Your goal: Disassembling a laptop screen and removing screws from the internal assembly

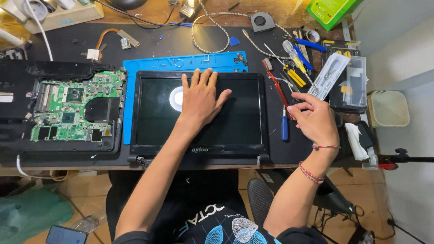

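Black laptop screen (199, 113) under flat, spread left hand (201, 97); right hand (316, 119) grip unclear.

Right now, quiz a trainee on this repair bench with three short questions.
1. True or false: the left hand lies flat on the laptop screen panel.
2. Which lies left of the panel: A) green motherboard B) cooling fan C) clear plastic case?
3. Fill in: the blue-handled screwdriver lies beside the ___ hand.

Key: 1 true; 2 A; 3 right.
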